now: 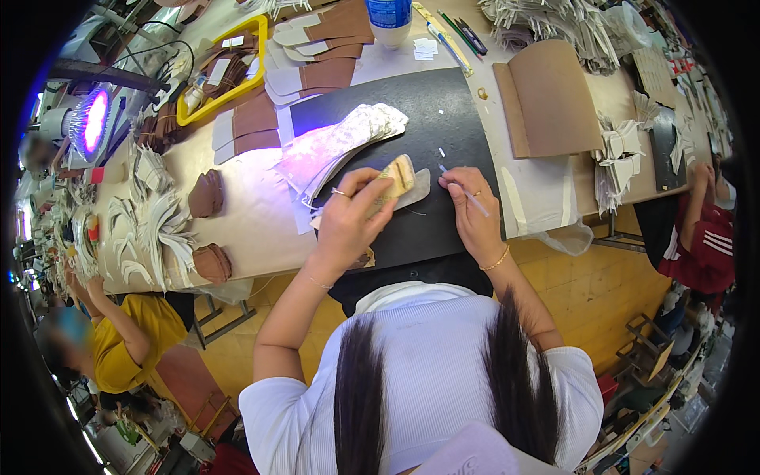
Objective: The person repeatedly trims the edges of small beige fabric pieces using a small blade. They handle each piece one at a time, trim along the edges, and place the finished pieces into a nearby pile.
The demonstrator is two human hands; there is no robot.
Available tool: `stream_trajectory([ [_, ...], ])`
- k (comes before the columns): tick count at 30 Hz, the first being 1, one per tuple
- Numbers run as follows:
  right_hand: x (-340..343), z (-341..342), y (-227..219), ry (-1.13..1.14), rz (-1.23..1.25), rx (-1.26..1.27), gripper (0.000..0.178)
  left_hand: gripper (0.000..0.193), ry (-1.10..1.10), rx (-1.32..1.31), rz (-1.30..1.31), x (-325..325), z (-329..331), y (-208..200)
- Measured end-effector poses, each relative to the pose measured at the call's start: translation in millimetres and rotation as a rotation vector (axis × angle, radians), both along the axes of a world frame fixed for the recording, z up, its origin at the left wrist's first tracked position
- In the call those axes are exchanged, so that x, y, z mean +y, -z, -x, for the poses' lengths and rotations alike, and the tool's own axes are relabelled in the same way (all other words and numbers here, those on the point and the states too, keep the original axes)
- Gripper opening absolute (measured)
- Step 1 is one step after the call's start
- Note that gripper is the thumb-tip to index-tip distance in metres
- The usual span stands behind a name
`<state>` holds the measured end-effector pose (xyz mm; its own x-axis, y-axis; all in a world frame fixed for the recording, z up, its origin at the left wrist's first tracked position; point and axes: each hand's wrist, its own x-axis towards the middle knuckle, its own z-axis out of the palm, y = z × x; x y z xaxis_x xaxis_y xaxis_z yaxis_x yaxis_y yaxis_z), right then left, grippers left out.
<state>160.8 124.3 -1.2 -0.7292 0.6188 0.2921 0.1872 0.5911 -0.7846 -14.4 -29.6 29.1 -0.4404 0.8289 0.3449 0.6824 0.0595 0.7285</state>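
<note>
My left hand (352,210) is closed around a worn yellowish block (401,174), its fingers pinching the sides. Just beyond it a flat grey rounded piece (418,190) sticks out over the black mat (380,229); whether my fingers also grip it I cannot tell. In my right hand (477,222) is a thin whitish stick (476,203), held like a pen, tip toward the block. A fanned stack of pale, curved pieces (340,146) lies on the mat beyond my left hand. Small white scraps (442,152) are scattered near my right hand.
Brown-and-grey cut pieces (317,75) and a yellow basket (261,59) are at the far left, near a lit lamp (91,123). A blue-and-white container (389,22), pens (467,36) and a brown folded sheet (550,103) stand or lie beyond the mat. Co-workers sit at both sides.
</note>
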Motion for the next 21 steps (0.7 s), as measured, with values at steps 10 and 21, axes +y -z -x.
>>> stream_trajectory([
  [10, -1.6, 4.1, -6.4, -0.012, -0.023, 0.118, 0.019, 0.032, 0.086, -0.160, 0.065, 1.9, 0.5, 9.2],
  [21, -32.4, 53.0, 9.3, -0.373, -0.339, -0.136, 0.021, 0.034, -0.117, 0.153, 0.184, -38.7, 32.4, -118.3],
])
